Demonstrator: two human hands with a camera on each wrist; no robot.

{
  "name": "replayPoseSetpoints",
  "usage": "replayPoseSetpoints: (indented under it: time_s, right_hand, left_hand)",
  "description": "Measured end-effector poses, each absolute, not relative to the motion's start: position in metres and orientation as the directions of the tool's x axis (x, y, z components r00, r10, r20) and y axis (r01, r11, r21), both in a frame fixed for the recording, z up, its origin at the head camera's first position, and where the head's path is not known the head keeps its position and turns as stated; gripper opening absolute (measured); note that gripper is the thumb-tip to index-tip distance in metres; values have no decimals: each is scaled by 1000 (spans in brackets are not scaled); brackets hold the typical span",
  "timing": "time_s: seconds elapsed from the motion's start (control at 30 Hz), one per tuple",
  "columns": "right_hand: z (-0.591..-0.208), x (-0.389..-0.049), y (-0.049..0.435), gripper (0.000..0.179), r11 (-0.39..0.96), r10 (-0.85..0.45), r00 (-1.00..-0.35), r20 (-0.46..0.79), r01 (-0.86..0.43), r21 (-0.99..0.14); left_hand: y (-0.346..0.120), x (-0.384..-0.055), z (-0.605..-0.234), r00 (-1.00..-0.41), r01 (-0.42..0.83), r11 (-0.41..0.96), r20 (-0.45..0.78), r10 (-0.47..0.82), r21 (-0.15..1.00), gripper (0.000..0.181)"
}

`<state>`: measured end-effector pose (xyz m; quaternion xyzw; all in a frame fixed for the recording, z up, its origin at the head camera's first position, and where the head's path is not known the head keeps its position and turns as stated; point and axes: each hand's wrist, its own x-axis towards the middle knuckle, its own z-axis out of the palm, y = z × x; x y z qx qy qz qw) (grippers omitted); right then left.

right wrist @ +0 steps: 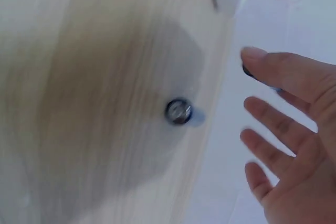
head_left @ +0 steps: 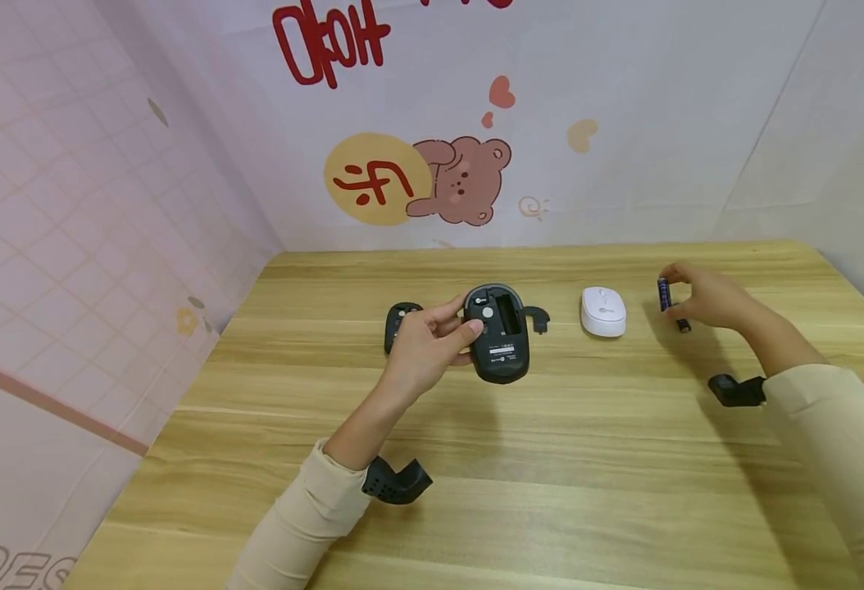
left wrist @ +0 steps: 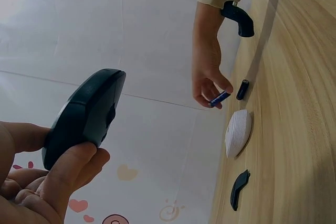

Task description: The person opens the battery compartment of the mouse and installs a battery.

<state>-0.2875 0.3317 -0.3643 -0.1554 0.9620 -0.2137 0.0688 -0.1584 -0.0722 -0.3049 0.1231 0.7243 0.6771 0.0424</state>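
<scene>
My left hand (head_left: pixel 420 351) grips a black computer mouse (head_left: pixel 501 365) above the table, thumb on its underside. That underside faces the head camera, with the battery slot uncovered and dark inside. Over at the right, my right hand (head_left: pixel 711 297) pinches a dark blue battery (head_left: pixel 664 295) between thumb and fingers. In the right wrist view the thumb (right wrist: pixel 289 72) covers most of this battery. A second battery (head_left: pixel 683 325) lies on the table just below that hand. The black battery cover (left wrist: pixel 240 190) rests on the wood, beyond the held mouse.
A white mouse (head_left: pixel 603 313) sits between the cover and the loose battery. Behind my left hand lies another small black device (head_left: pixel 399 318), partly hidden by the fingers. The wooden table (head_left: pixel 550 492) ends at a printed backdrop (head_left: pixel 624 188).
</scene>
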Motion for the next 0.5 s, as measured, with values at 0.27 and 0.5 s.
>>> replayPoseSetpoints:
  time_s: [0.27,0.5]
  right_hand:
    - [-357,-275,313,61,637,-359,-933,-27,-224,-738]
    - [-343,-260,289,56,606,-383,-920,81,-317,-729]
  left_hand:
    - [-73,-159,-306,-965,121,45,107,241,992,48]
    - [-73,-160,-307,-966,121,64,102,239,991,48]
